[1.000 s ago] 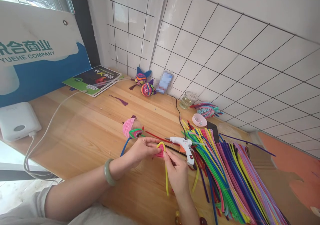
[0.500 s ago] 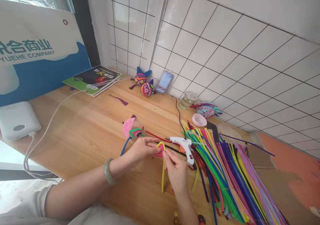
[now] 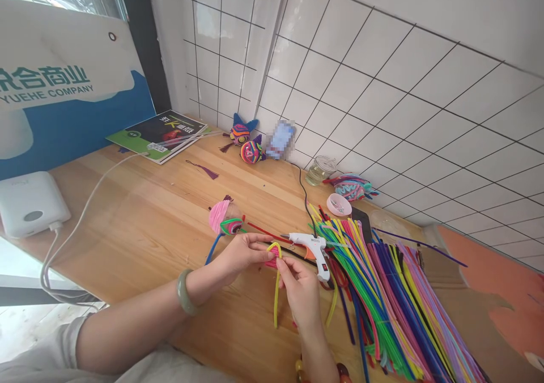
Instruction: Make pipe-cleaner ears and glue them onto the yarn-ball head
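White tiled wall with dark grid lines; before it, a wooden counter.

Item: yellow pipe cleaner, bent in an arch over a small ribbed pink piece, both between the hands, above the near part of the counter. Arch crown points toward the wall; long free tail runs down toward the wearer, its long axis near to far. Pink piece mostly covered by fingers; its long axis cannot be told.

Left hand: thumb and fingers pinching the pink piece and the arch's left side. Right hand: thumb and forefinger pinching the pipe cleaner at the arch's right side.

Glue gun: white, orange trigger, nozzle pointing left; small label illegible.

Pipe cleaner bundles: many colours, right of the right hand.

Signboard: lettered "YUEHE COMPANY", with green Chinese characters above, "合商业" legible, the first cut off by the picture's edge.

Booklet: black and green cover; title characters not surely readable.

White device: cable attached, faint marking, illegible.
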A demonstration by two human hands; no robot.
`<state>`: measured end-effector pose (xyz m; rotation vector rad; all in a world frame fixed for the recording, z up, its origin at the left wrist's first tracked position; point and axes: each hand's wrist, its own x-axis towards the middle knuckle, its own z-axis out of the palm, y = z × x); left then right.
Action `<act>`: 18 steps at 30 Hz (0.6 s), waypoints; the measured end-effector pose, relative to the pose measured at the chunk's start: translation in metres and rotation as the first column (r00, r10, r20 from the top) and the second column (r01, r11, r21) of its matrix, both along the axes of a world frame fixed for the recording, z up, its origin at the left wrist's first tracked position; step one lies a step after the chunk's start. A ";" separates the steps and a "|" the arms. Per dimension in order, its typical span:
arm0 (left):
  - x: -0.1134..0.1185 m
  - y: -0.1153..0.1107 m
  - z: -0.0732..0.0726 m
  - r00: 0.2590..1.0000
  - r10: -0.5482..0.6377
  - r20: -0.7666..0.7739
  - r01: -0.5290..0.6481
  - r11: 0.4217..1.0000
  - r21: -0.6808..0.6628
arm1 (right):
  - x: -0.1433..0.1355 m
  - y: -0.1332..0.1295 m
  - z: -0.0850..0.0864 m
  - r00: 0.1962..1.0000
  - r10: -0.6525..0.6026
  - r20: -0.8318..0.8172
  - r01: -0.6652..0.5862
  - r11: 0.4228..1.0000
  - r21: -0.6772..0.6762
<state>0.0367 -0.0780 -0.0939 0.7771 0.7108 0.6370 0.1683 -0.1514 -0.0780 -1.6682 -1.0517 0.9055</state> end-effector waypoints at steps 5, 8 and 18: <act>-0.001 -0.001 0.003 0.998 -0.030 0.053 0.031 0.999 -0.019 | 0.004 0.000 -0.004 0.994 0.005 -0.114 -0.007 1.000 -0.011; -0.001 -0.001 0.004 0.996 -0.025 0.090 0.030 0.998 -0.060 | 0.007 0.000 -0.007 0.981 -0.027 -0.193 0.029 1.000 0.009; -0.001 -0.002 -0.001 0.996 -0.084 0.006 0.084 0.996 -0.040 | 0.009 0.002 -0.006 0.952 -0.116 -0.283 0.131 0.991 0.032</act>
